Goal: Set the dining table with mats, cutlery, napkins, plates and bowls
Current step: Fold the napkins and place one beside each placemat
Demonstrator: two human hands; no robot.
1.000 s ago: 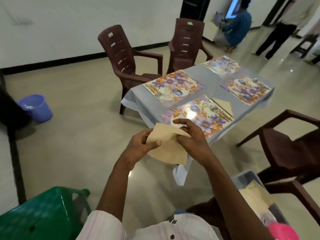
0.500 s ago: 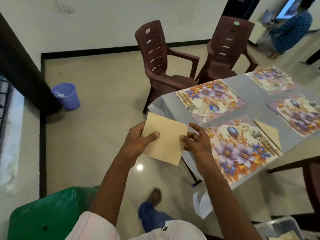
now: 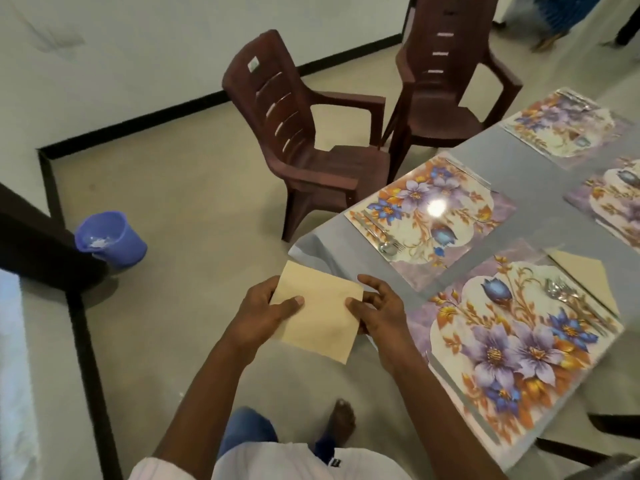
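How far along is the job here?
Done: four floral mats laid, cutlery on at least two, one folded napkin by the nearest mat. In hand: a second napkin, held by left hand and right hand. Left: remaining napkins, plus plates and bowls, none visible.

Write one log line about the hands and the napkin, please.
left hand: pinches beige napkin | right hand: holds its other edge | where: over floor, beside table | near mat: has folded napkin

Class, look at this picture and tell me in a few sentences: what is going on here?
A person holds a beige napkin between left hand and right hand, just off the table's corner. The nearest mat already has cutlery and a folded napkin; the mat beyond it shows utensils but no napkin.
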